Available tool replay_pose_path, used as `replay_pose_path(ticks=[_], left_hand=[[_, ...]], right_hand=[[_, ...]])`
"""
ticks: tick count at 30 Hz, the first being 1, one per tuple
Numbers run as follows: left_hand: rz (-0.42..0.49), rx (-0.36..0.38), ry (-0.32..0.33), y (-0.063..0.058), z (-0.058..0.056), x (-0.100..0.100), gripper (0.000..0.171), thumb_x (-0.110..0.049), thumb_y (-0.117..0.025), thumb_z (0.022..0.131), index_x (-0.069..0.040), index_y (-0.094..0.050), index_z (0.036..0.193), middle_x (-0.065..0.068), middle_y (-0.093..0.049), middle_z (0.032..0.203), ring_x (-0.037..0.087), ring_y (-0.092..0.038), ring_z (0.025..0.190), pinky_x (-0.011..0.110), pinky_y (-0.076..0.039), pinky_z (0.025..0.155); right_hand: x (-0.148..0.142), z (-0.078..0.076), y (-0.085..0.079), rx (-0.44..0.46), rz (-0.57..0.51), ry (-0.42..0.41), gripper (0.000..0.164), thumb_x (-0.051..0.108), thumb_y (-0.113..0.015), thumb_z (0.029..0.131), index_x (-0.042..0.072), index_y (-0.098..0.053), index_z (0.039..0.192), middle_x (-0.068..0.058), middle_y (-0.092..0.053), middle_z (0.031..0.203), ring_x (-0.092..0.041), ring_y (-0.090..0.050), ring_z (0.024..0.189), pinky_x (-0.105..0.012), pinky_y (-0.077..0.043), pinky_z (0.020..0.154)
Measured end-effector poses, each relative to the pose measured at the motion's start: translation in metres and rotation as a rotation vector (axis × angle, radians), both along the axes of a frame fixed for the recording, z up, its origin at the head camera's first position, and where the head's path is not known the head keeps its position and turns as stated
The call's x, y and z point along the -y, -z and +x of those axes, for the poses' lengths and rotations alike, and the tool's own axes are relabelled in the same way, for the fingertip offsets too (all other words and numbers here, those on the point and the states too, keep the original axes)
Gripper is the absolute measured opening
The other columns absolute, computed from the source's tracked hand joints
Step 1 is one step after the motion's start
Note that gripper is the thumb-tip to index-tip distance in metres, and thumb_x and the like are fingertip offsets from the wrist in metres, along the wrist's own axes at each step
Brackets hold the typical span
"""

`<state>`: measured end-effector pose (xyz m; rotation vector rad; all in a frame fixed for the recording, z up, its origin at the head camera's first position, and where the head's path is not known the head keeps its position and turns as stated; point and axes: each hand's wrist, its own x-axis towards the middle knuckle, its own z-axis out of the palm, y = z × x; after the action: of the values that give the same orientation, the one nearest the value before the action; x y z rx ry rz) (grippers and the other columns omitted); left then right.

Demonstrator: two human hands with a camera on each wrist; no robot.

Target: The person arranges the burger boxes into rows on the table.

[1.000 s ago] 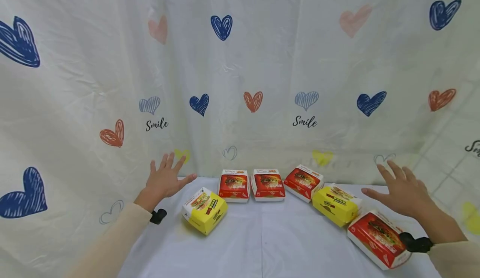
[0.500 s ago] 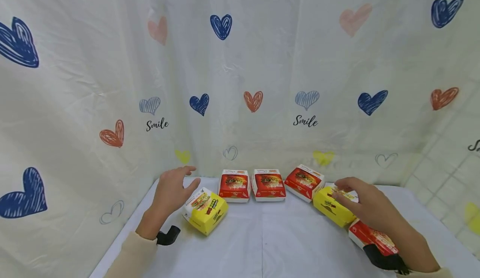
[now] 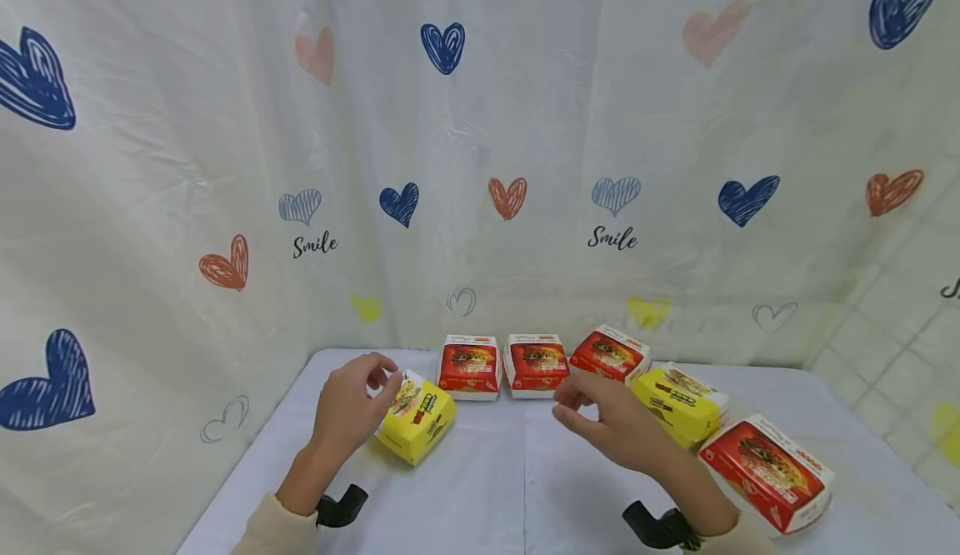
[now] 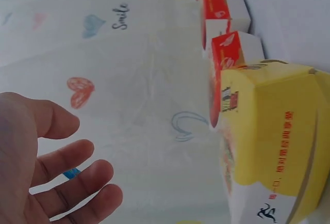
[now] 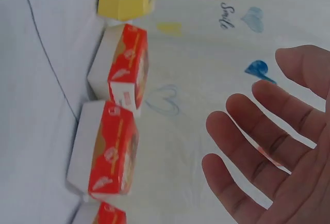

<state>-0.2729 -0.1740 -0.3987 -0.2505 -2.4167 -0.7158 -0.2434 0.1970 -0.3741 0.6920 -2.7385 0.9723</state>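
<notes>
Over the near-left side of a yellow burger box (image 3: pixel 417 422) hovers my left hand (image 3: pixel 351 405), its fingers loosely bent and holding nothing. The left wrist view shows a gap between those fingers (image 4: pixel 77 182) and the yellow box (image 4: pixel 278 141). My right hand (image 3: pixel 622 422) is in the air over the middle right of the table, with nothing in it. In the right wrist view its fingers (image 5: pixel 252 152) are spread and apart from the red burger boxes (image 5: pixel 111 152). It partly covers the third red box (image 3: pixel 609 352) in the head view.
Two red boxes (image 3: pixel 468 365) (image 3: pixel 537 363) stand side by side at the back of the white table (image 3: pixel 480 488). On the right are another yellow box (image 3: pixel 681 405) and a larger-looking red box (image 3: pixel 768 472). A white curtain (image 3: pixel 540 105) printed with hearts hangs behind.
My right hand has swept left from beyond the right-hand boxes to the middle right. My left hand has come down close to the left yellow box. The boxes have stayed in place.
</notes>
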Motion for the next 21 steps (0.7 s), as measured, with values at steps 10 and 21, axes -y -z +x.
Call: replay_pose_path(ticks=[10,21], left_hand=[[0.112,0.193,-0.048,0.030,0.002,0.005,0.009,-0.026,-0.073,0.092,-0.017,-0.070,0.093,-0.002,-0.061,0.080,0.015,-0.052,0.075,0.027,-0.045,0.066],[0.114,0.269,-0.139,0.054,-0.010,0.025,0.022,-0.027,-0.073,0.092,-0.013,-0.068,0.108,0.005,-0.060,0.094,0.018,-0.052,0.078,0.028,-0.040,0.062]], right_hand=[[0.058,-0.022,0.032,0.189,-0.161,-0.098,0.019,0.032,-0.068,0.098,0.018,-0.068,0.111,0.008,-0.070,0.101,-0.011,-0.064,0.095,-0.025,-0.054,0.086],[0.102,-0.041,0.064,0.266,-0.280,-0.070,0.019,0.026,-0.068,0.098,0.013,-0.065,0.112,0.000,-0.068,0.104,-0.017,-0.063,0.097,-0.029,-0.059,0.081]])
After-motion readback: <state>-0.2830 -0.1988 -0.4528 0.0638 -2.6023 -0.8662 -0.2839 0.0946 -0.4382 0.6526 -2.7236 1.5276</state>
